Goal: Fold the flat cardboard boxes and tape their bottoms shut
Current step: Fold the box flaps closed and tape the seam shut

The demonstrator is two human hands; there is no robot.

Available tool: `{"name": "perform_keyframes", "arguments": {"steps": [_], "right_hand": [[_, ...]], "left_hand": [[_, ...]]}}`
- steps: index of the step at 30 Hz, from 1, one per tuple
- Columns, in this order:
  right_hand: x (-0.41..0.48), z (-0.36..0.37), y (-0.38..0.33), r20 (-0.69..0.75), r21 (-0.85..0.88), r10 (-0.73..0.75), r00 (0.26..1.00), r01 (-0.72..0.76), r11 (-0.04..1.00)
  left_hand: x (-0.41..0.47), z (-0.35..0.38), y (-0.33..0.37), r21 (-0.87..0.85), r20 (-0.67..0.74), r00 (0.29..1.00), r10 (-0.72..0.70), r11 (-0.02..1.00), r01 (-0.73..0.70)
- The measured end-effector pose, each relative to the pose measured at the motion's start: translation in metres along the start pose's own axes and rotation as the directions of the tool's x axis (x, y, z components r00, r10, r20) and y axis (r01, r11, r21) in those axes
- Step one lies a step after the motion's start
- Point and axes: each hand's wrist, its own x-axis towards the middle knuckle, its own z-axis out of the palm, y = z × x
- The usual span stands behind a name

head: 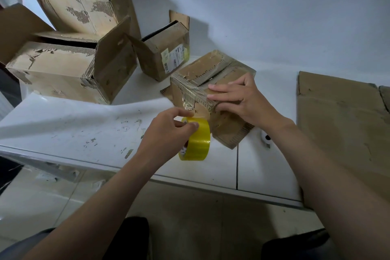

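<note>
Where the two forearms reach out over the near edge of the white worktop (263, 175), the left hand (168, 131) is curled round a yellow tape roll (199, 143), which is pinched at its top between thumb and fingertips and held just clear of the surface. A short strip of clear tape (186, 102) is drawn from the roll up to the near corner of a small cardboard box (211, 65). This box is set on the worktop with its closed flaps turned upward, just beyond the roll. The right hand (238, 99) is laid over its near top edge with the fingers held fairly straight and spread, so that the flap and the tape end are pressed down and nothing is gripped. A small white object (266, 138) is seen just beside the right wrist; what it is cannot be told. A scuffed white sheet (73, 124) is spread over the left part of the worktop, and a flat cardboard piece (341, 124) is laid at the right. Farther back, a small open box with a label (164, 57) is placed just behind the taped one. A large open box (59, 72) is set to the left, and another large box (80, 8) is leaned against the wall (274, 6) behind it.
</note>
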Motion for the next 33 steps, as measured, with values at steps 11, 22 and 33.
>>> {"name": "perform_keyframes", "arguments": {"steps": [11, 22, 33], "right_hand": [[-0.001, 0.005, -0.025, -0.071, -0.128, 0.023, 0.997, -0.032, 0.991], [-0.028, -0.025, -0.024, -0.231, -0.239, 0.170, 0.958, -0.225, 0.944], [-0.050, -0.052, -0.057, -0.017, 0.390, 0.367, 0.930, -0.332, 0.859]], "left_hand": [[0.010, -0.009, -0.003, -0.010, -0.046, 0.999, 0.002, 1.000, -0.003], [0.006, 0.001, 0.014, -0.123, -0.004, 0.993, 0.121, 0.985, -0.120], [-0.011, 0.049, 0.043, -0.185, 0.046, 0.944, 0.326, 0.932, -0.313]]}}
